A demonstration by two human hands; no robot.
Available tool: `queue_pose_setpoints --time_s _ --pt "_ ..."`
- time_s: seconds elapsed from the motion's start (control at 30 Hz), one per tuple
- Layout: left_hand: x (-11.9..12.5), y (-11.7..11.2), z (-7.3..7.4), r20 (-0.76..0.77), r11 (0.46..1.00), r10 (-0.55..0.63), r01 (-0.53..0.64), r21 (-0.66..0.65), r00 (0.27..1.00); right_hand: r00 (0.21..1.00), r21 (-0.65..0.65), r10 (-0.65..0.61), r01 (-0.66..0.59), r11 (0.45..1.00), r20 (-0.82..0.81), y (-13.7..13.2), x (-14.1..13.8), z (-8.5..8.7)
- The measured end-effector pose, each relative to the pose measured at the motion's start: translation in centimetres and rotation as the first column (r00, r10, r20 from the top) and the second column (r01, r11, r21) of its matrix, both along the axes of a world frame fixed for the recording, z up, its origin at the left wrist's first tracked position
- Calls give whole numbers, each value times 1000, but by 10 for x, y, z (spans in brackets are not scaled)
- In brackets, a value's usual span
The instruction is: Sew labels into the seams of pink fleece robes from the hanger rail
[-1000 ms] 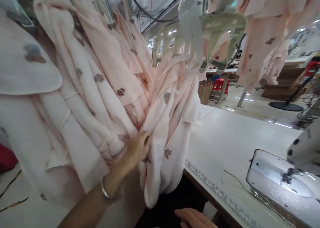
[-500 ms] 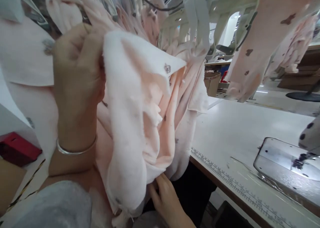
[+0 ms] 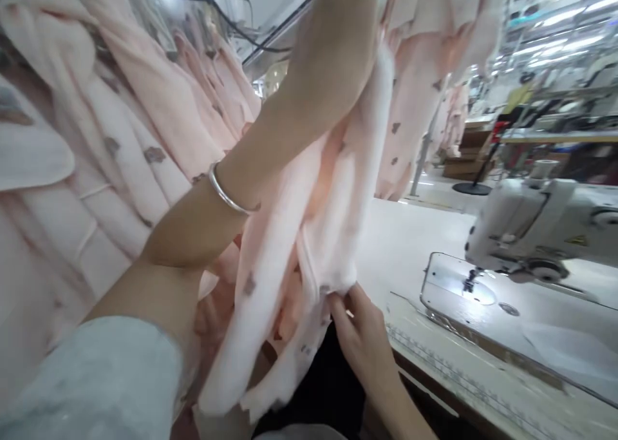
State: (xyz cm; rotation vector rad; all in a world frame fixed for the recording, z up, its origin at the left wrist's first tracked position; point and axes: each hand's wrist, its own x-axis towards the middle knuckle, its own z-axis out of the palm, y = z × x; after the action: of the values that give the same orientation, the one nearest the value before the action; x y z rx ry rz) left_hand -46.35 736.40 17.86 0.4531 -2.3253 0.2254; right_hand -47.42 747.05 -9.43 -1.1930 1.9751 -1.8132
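Left hand (image 3: 338, 53) fisted on the top of the pink garment (image 3: 309, 234), held high left of the sewing machine (image 3: 535, 227), right hand (image 3: 362, 337) pinching its lower edge; best stretched taut, clear of the hanging clothes (image 3: 145, 124).

A garment (image 3: 309, 234) hangs down the middle of the frame from the left hand (image 3: 338, 47) at top centre, which grips its upper end. The right hand (image 3: 362, 337), at lower centre, pinches its lower edge. A row of clothes (image 3: 120, 124) fills the left half, behind the left forearm. More clothes (image 3: 434, 73) hang at upper right, behind the garment. The table (image 3: 410, 247) spreads across the right half, with the sewing machine (image 3: 541, 227) on it at right. A ruler strip (image 3: 458, 388) runs along the table's near edge, right of the right hand.
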Motion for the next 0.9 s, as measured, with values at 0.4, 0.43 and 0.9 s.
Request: queue_pose_setpoints --time_s 0.4,0.43,0.9 --pt "-28 21 -109 358 763 -633 631 140 687 947 -83 -286 300 950 148 77 -115 88" --pt "-37 23 -104 341 764 -638 623 168 690 913 -79 -401 407 910 80 81 -115 86" --pt "1 56 -71 30 499 -834 728 470 552 970 -315 -93 163 935 226 143 -100 98"
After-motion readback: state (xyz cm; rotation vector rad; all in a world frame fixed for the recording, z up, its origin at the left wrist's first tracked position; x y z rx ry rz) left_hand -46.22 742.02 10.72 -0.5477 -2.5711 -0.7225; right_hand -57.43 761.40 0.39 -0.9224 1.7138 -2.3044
